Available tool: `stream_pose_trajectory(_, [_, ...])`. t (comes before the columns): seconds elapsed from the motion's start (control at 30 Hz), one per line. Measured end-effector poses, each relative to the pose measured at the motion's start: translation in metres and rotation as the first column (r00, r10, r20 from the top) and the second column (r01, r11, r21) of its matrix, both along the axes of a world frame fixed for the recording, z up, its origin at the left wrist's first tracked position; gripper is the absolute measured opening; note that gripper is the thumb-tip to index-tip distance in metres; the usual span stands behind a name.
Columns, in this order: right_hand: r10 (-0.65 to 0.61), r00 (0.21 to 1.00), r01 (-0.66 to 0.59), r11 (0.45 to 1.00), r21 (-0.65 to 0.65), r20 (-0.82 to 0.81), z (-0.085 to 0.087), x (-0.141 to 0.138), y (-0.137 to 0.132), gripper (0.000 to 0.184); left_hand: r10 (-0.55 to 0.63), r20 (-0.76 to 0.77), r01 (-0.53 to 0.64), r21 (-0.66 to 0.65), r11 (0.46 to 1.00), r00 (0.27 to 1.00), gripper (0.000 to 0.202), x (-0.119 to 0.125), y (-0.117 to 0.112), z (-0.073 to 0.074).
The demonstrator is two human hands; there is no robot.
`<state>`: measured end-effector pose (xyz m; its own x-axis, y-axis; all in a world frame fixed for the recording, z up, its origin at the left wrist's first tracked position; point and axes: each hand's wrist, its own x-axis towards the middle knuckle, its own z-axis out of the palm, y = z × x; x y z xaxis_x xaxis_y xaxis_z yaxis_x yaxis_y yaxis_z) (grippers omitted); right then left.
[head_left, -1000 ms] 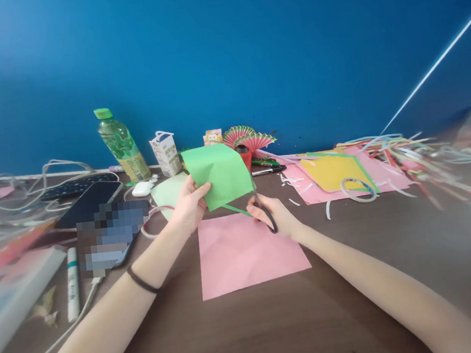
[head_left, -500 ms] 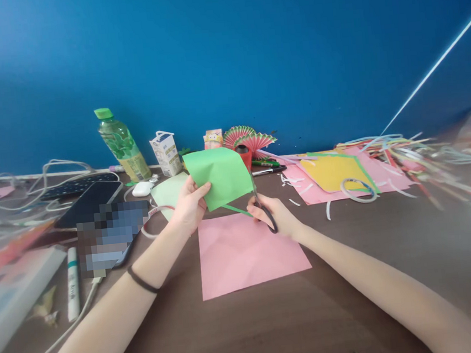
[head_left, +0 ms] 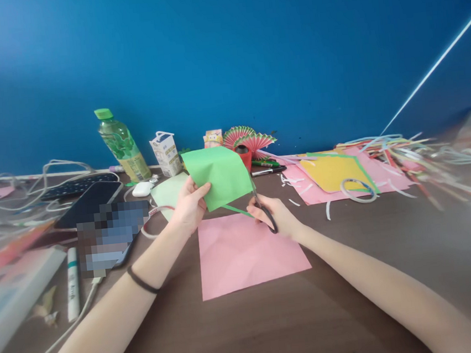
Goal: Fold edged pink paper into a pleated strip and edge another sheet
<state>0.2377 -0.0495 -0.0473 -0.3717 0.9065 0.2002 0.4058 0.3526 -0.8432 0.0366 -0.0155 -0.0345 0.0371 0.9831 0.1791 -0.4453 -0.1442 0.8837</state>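
My left hand [head_left: 191, 204] pinches the lower left edge of a green sheet of paper [head_left: 221, 175], thumb on top, and holds it up off the table. In my right hand [head_left: 279, 215] is a pair of scissors [head_left: 269, 216] with black handles; its blades meet the sheet's right edge. A narrow green strip [head_left: 237, 210] hangs below the sheet and reaches toward my right fingers. Under both hands a pink sheet [head_left: 252, 258] lies flat on the dark table.
At the left are two phones [head_left: 120, 235], a white marker [head_left: 72, 283], tangled cables and a green bottle [head_left: 122, 148]. A carton [head_left: 166, 152] and paper fans [head_left: 255, 140] stand by the blue wall. Yellow paper [head_left: 330, 173], a tape roll [head_left: 358, 190] and paper strips lie at the right.
The green sheet's upper left corner has shifted slightly left. Both hands and the scissors stay nearly where they were.
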Motion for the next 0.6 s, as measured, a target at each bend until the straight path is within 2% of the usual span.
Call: stream_pose_trajectory(0.6, [-0.072,0.997,0.071,0.995,0.065,0.012,-0.0005,0.0003,-0.0006,0.030,0.023,-0.013,-0.023,0.010,1.000,1.000,0.041,0.0017,-0.0006,0.0008])
